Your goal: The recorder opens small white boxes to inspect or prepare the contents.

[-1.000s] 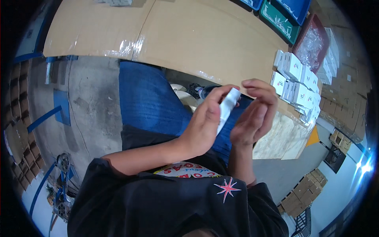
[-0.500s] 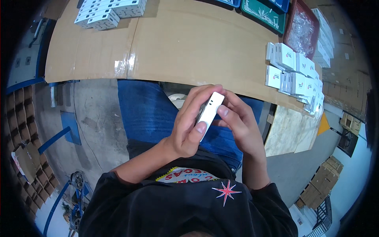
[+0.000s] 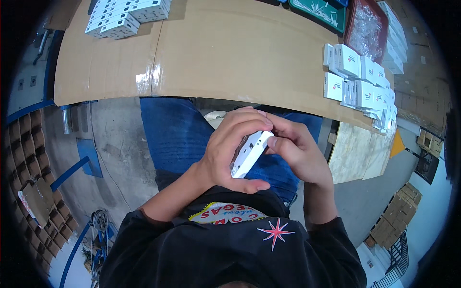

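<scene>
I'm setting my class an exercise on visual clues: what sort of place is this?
Probably a packing or assembly workshop, judging by the white boxes grouped on the cardboard-covered table, the green tray of white pieces and the red tray of clear plastic.

Blocks [image 3: 125, 23] stand far left on the table [image 3: 206, 57], boxes [image 3: 366, 95] right before a tray [image 3: 383, 24] of plastic [image 3: 365, 38], a gadget [image 3: 249, 156] over the lap [image 3: 175, 137].

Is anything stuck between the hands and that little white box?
Nothing that I can see. The left hand cups the white box directly, its thumb held off to the side, and the right hand has its thumb at the box's upper end. The box's underside is hidden, though.
</scene>
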Motion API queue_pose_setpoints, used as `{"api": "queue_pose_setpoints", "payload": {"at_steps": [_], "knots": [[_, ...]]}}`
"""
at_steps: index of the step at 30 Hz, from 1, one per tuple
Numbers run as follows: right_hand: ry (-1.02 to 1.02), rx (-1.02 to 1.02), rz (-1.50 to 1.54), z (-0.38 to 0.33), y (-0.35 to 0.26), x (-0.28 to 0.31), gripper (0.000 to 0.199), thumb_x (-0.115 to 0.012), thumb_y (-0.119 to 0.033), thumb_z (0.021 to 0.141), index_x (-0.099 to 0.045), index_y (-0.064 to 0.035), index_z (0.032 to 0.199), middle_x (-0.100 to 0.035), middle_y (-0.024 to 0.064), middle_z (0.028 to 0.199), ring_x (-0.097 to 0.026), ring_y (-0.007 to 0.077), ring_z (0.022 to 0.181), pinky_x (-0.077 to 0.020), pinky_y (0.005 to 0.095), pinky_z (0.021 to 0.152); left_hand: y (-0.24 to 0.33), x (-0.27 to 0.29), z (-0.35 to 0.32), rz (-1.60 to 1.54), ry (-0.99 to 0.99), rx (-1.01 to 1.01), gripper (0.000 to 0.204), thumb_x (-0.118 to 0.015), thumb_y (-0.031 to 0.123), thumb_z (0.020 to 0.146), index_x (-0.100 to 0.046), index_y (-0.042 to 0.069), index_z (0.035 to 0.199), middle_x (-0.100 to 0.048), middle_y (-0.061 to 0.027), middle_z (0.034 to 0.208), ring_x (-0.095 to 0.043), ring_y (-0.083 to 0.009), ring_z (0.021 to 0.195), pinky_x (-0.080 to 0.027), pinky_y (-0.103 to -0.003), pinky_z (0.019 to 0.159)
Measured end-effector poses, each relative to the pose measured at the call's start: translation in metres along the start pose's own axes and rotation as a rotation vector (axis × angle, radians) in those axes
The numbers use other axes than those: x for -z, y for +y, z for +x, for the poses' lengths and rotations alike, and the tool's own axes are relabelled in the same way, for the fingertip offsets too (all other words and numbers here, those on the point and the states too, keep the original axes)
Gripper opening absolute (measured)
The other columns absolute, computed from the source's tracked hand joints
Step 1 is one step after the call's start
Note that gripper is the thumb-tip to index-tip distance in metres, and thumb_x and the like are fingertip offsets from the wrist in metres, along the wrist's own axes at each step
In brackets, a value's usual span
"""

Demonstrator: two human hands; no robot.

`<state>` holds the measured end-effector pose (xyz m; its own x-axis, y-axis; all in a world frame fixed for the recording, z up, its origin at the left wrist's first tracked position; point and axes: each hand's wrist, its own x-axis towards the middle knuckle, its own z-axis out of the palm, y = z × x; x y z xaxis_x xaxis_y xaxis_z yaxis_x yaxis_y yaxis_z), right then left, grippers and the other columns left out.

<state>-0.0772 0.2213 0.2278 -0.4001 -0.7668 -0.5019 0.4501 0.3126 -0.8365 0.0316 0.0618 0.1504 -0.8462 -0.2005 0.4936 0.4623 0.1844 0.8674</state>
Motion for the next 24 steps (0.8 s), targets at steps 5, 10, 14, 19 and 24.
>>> {"api": "queue_pose_setpoints", "payload": {"at_steps": [5, 10, 14, 19, 24], "knots": [[-0.056, 0.015, -0.033, -0.002, -0.002, -0.002, 0.054, -0.05, -0.002, 0.097, -0.046, 0.0048, 0.15, -0.065, 0.0071, 0.12, -0.06, 0.0116, 0.11, -0.0468, 0.0277, 0.099, 0.002, 0.003, 0.0, 0.052, -0.033, -0.022, 0.088, -0.092, 0.051, 0.061, -0.062, -0.001, 0.125, -0.064, -0.0159, 0.123, -0.061, -0.037, 0.117, -0.046, -0.051, 0.105], [-0.07, 0.035, -0.07, 0.0, -0.004, -0.006, 0.056, -0.048, -0.001, 0.094, -0.046, 0.0063, 0.149, -0.065, 0.0091, 0.124, -0.06, 0.013, 0.113, -0.0468, 0.0289, 0.101, 0.003, 0.004, -0.003, 0.127, -0.041, -0.056, 0.091, -0.093, 0.056, 0.059, -0.063, 0.0, 0.123, -0.064, -0.0143, 0.12, -0.061, -0.0374, 0.116, -0.045, -0.052, 0.105], [-0.031, 0.027, -0.133, 0.003, -0.009, -0.011, 0.056, -0.048, -0.001, 0.093, -0.046, 0.0061, 0.149, -0.066, 0.01, 0.124, -0.061, 0.0132, 0.113, -0.047, 0.0288, 0.1, 0.003, 0.001, -0.006, 0.161, 0.013, -0.082, 0.097, -0.095, 0.058, 0.053, -0.062, 0.0, 0.124, -0.064, -0.0146, 0.119, -0.061, -0.0366, 0.115, -0.046, -0.052, 0.104], [-0.08, 0.03, -0.108, 0.001, -0.006, -0.009, 0.063, -0.055, -0.005, 0.096, -0.036, 0.0021, 0.157, -0.061, 0.0134, 0.137, -0.06, 0.0168, 0.123, -0.0469, 0.0292, 0.103, 0.004, 0.002, -0.003, 0.122, 0.038, -0.076, 0.108, -0.098, 0.059, 0.048, -0.058, -0.001, 0.129, -0.061, -0.0164, 0.123, -0.06, -0.0364, 0.117, -0.046, -0.05, 0.104], [0.005, -0.01, 0.178, 0.004, 0.003, -0.008, 0.073, -0.06, -0.009, 0.101, -0.022, -0.0022, 0.163, -0.053, 0.0181, 0.148, -0.056, 0.0261, 0.135, -0.0478, 0.0337, 0.107, -0.005, -0.001, -0.006, -0.117, 0.173, 0.131, 0.136, -0.094, 0.073, 0.041, -0.045, -0.004, 0.142, -0.049, -0.0154, 0.131, -0.054, -0.0289, 0.121, -0.046, -0.04, 0.103]]}}
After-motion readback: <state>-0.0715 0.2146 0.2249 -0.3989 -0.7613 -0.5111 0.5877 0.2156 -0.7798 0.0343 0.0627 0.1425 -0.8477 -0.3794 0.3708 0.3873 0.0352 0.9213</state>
